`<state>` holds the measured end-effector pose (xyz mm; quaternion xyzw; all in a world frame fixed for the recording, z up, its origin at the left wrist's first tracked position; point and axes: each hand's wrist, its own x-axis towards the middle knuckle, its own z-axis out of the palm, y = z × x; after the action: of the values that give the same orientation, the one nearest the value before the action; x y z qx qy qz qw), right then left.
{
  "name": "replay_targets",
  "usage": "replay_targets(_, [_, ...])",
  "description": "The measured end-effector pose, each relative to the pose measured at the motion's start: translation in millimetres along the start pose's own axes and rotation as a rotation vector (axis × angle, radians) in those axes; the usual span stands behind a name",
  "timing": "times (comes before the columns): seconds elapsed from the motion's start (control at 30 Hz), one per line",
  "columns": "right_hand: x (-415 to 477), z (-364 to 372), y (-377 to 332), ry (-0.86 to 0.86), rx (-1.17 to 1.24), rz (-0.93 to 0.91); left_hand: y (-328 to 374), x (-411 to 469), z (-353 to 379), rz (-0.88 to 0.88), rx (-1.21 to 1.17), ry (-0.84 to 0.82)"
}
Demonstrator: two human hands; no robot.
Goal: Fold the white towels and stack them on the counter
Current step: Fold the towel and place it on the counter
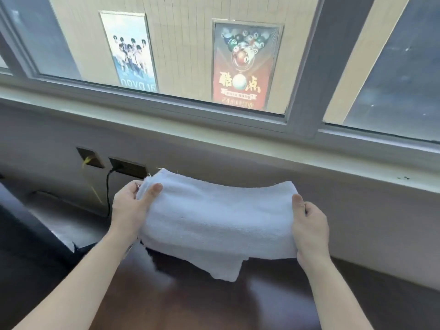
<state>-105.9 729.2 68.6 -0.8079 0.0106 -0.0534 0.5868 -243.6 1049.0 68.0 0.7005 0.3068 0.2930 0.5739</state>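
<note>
White folded towel point(214, 220) is held over the dark bench point(273, 298), its two ends pinched by the left grip point(129, 206) and the right grip point(309, 231).

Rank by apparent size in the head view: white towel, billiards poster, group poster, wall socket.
1. white towel, nearest the camera
2. billiards poster
3. group poster, only slightly smaller
4. wall socket
</note>
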Motion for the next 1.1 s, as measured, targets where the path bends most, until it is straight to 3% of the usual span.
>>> replay_targets(0.1, [1.4, 52.7, -9.7, 0.016, -0.063, 0.044, -10.3, 52.6, -21.9, -0.008, 0.004, -0.018])
replay_targets(0.27, [2.0, 100.8, -4.5, -0.040, -0.301, 0.163, -51.4, 109.2, -25.1, -0.067, 0.210, -0.081])
replay_targets(0.53, [-12.9, 105.7, 17.6, -0.006, -0.535, 0.235, -100.2, 103.0, -16.5, -0.163, 0.564, -0.170])
replay_targets(0.6, [-14.5, 105.1, 16.7, 0.139, -0.686, 0.072, -100.5, 95.8, -12.8, 0.014, 0.741, -0.143])
replay_targets(0.7, [-25.0, 120.8, 0.7, 0.267, -0.850, -0.431, -86.6, 75.3, 12.1, 0.472, 0.891, -0.149])
replay_targets(0.77, [-30.5, 141.7, -8.7, 0.060, -0.835, -0.659, -74.6, 62.8, 38.4, 0.581, 0.833, -0.321])
replay_targets(0.8, [-32.1, 151.8, -10.4, -0.101, -0.844, -0.690, -70.1, 57.7, 52.4, 0.582, 0.820, -0.443])
replay_targets(0.9, [-32.6, 170.3, 1.7, -0.451, -1.006, -0.514, -72.2, 54.7, 80.9, 0.537, 0.964, -0.692])
replay_targets(0.97, [-30.9, 168.4, 16.5, -0.495, -1.025, -0.354, -79.5, 59.2, 82.7, 0.461, 1.050, -0.722])
replay_targets(1.1, [-26.1, 148.4, 35.2, -0.417, -1.063, -0.292, -89.7, 71.3, 60.3, 0.412, 1.086, -0.693])
